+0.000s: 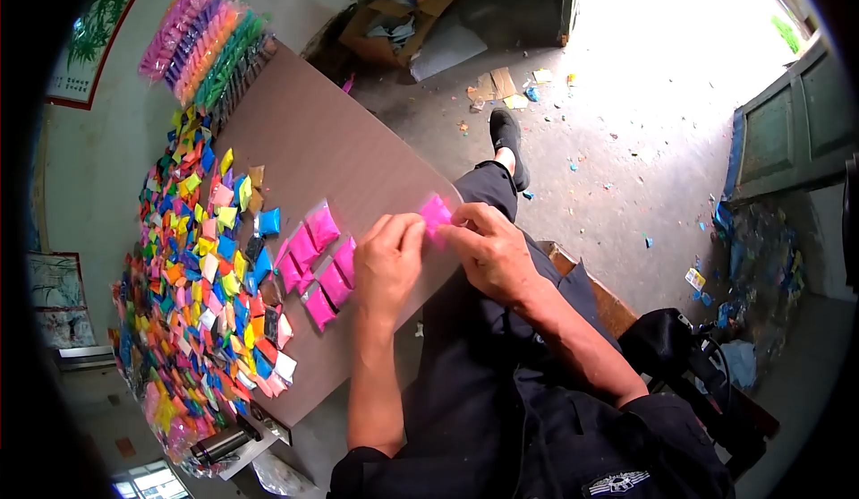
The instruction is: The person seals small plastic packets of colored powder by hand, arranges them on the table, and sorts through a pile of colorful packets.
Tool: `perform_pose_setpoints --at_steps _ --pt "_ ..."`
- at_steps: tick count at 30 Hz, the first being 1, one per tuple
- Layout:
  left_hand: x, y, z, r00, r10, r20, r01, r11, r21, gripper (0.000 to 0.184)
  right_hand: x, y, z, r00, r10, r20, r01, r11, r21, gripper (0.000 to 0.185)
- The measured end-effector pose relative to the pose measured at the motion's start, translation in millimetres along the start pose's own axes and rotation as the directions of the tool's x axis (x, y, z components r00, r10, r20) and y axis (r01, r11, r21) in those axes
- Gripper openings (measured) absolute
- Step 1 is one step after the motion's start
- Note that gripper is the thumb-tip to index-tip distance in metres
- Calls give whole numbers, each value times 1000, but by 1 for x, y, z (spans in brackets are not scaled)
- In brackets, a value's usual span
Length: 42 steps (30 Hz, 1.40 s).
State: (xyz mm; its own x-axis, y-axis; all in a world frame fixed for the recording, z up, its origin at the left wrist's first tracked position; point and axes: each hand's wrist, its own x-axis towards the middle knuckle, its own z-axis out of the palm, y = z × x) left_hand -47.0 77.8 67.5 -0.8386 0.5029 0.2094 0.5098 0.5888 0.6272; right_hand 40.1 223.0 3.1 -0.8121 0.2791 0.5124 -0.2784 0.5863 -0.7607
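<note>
A small bright pink packet (pixel 436 213), slightly blurred, is between my two hands over the table's near edge. My left hand (pixel 390 259) pinches at the packet's left side, thumb and forefinger pressed together. On the other side, my right hand (pixel 490 250) has its fingers curled and closed on the packet's right edge. Several more pink packets (pixel 322 228) lie in two overlapping rows on the table just left of my left hand. A large heap of small packets in many colours (pixel 210 266) spreads along the table's left side.
The brown table (pixel 358 154) runs diagonally, with bundled coloured packets (pixel 206 47) at its far end. A dark flask (pixel 217 445) lies near the lower left corner. An open cardboard box (pixel 394 29) and scraps lie on the floor. A wooden door (pixel 796 127) stands at right.
</note>
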Motion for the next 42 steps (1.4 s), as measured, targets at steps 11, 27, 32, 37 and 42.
perform_pose_setpoints --at_steps 11,27,32,37,42 --pt "29 -25 17 989 145 -1 -142 973 183 12 0 2 1 1000 2 -2 -2 1000 9 26" --pt "9 -27 8 999 -26 -19 29 988 149 11 -1 1 0 1000 5 4 -5 1000 -5 29" --pt "-11 -3 -1 984 -168 -52 166 985 -41 12 -1 -1 0 1000 13 -1 -13 1000 -11 28" --pt "-21 -24 12 975 -213 -63 211 977 -34 13 -1 0 1 1000 6 12 -6 1000 -11 27" --pt "-15 -30 12 986 -85 -143 98 992 85 11 -2 0 2 1000 10 4 -10 999 -35 25"
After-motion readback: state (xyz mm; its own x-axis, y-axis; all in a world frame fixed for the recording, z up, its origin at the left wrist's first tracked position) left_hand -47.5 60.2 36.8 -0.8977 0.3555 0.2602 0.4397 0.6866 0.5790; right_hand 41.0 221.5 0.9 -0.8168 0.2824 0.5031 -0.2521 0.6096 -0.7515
